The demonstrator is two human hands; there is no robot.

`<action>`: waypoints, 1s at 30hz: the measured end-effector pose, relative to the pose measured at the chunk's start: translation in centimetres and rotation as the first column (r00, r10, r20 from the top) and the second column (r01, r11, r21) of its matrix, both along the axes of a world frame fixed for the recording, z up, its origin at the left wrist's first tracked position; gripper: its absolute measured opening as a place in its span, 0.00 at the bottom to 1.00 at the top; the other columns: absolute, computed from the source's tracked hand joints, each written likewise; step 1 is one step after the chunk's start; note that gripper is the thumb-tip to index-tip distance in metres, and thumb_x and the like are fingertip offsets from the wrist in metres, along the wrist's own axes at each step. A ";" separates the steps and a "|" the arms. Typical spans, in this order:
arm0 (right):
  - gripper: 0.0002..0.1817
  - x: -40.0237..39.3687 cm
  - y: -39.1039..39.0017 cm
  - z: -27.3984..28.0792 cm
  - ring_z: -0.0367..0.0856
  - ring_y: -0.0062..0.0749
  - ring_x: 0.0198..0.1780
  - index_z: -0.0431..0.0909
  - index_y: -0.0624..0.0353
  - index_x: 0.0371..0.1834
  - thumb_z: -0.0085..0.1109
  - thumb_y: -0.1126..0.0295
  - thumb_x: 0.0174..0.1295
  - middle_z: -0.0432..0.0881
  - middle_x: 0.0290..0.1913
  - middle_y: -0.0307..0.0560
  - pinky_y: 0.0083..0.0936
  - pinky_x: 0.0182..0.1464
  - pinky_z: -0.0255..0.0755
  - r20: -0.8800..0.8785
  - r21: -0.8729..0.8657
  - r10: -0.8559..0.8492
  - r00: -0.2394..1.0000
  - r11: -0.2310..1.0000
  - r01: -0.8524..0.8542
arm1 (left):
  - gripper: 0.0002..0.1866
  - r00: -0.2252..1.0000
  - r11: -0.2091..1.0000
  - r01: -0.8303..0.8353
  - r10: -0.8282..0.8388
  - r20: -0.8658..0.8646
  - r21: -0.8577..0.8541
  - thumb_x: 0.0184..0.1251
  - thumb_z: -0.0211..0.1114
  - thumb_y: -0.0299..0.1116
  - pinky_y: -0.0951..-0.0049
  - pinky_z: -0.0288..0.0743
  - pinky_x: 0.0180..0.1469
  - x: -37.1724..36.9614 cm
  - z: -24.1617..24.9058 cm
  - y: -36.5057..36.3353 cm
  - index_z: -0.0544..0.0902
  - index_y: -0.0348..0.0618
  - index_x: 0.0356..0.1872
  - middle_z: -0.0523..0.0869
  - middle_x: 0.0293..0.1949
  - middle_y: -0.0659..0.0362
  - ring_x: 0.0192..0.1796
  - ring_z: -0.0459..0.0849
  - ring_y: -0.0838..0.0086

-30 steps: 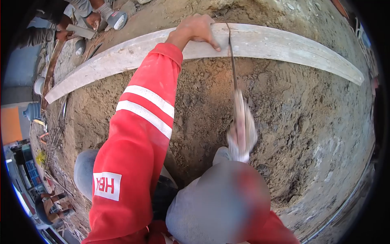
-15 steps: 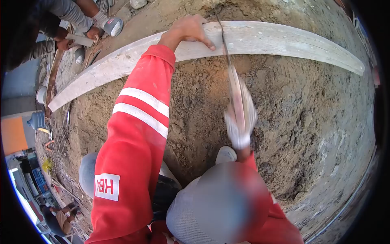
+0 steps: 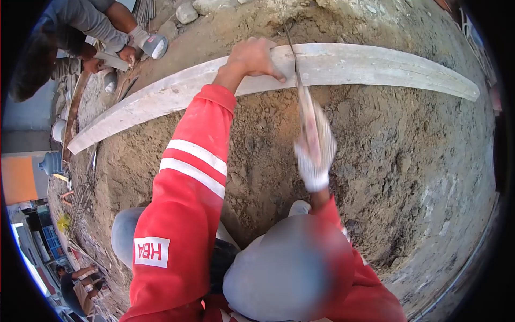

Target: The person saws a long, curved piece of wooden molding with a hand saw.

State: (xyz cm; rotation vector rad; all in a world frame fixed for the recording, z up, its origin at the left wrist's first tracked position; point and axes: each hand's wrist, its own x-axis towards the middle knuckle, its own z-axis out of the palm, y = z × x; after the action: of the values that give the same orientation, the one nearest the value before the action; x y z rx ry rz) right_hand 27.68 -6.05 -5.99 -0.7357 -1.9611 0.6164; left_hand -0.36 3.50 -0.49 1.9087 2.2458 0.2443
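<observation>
Plank (image 3: 375, 67) sawing, on sandy ground (image 3: 402, 150).
Left hand (image 3: 251, 59) pressed flat, open, on plank; gloved right hand (image 3: 315, 150) clamped on saw (image 3: 300, 80), probably; now nearer plank than before.

A long pale wooden plank (image 3: 375, 67) lay flat on sandy soil, weathered and streaked with grey. A thin saw (image 3: 301, 91) stood across its near edge, blade crossing the plank just beside the bare hand, its handle blurred below over the soil.
</observation>
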 end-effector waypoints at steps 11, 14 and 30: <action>0.31 -3.9 4.8 -0.9 0.85 0.54 0.54 0.74 0.54 0.78 0.60 0.71 0.70 0.82 0.67 0.57 0.42 0.56 0.79 -0.053 0.193 -0.063 0.997 0.979 0.072 | 0.43 0.999 0.997 -0.021 0.024 -0.031 0.069 0.31 0.87 0.64 0.51 0.83 0.61 1.2 -0.3 -1.0 0.91 0.50 0.51 0.92 0.50 0.45 0.56 0.90 0.48; 0.34 -3.7 4.7 1.0 0.85 0.52 0.56 0.75 0.51 0.77 0.65 0.76 0.65 0.81 0.68 0.56 0.40 0.58 0.79 -0.072 0.142 -0.020 0.997 0.989 0.030 | 0.42 0.997 0.997 -0.045 0.050 -0.063 0.068 0.33 0.86 0.63 0.51 0.83 0.61 1.9 0.9 -1.7 0.90 0.50 0.53 0.92 0.51 0.44 0.56 0.90 0.48; 0.30 -4.9 5.3 -1.2 0.82 0.31 0.61 0.73 0.63 0.77 0.63 0.72 0.71 0.81 0.70 0.53 0.29 0.63 0.75 -0.106 -0.061 0.025 0.994 0.998 -0.032 | 0.39 0.995 0.995 -0.056 0.062 -0.077 0.087 0.36 0.87 0.60 0.52 0.83 0.60 3.0 1.4 -2.9 0.90 0.46 0.49 0.92 0.47 0.44 0.54 0.90 0.49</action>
State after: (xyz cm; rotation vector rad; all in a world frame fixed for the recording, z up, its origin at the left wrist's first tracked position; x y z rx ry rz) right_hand 22.80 -0.76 -7.20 -0.7008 -1.8648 0.7228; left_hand 2.67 0.63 0.87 1.9279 2.3824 0.2806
